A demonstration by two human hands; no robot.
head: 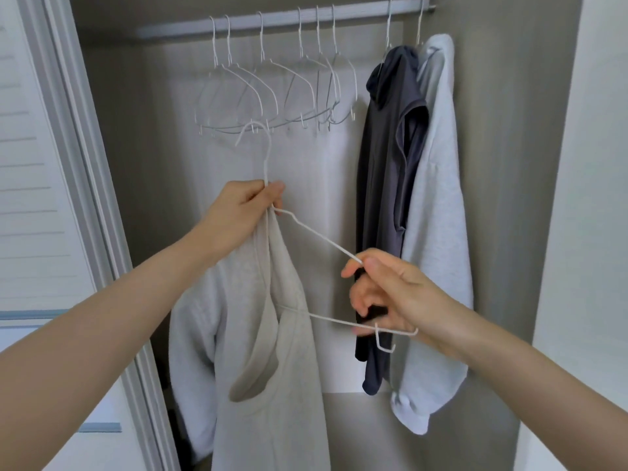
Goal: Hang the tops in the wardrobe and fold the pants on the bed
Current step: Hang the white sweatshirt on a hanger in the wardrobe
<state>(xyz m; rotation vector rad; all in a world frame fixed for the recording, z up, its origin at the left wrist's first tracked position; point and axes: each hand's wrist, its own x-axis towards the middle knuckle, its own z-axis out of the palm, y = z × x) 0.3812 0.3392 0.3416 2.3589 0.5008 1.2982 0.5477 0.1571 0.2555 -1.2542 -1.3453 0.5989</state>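
A white wire hanger point(316, 234) is held tilted in front of the open wardrobe. My left hand point(238, 215) grips its neck below the hook together with the neckline of a light beige top point(272, 368). The top hangs down from that hand, with the hanger's left side inside it. My right hand point(390, 294) pinches the hanger's bare right shoulder end, which sticks out of the top's neck opening.
The wardrobe rail point(272, 20) carries several empty white hangers point(272, 90) on the left. A dark grey top point(387, 198) and a pale grey sweatshirt point(438, 232) hang on the right. The door frame point(78, 164) stands at the left, the wardrobe side wall point(526, 198) at the right.
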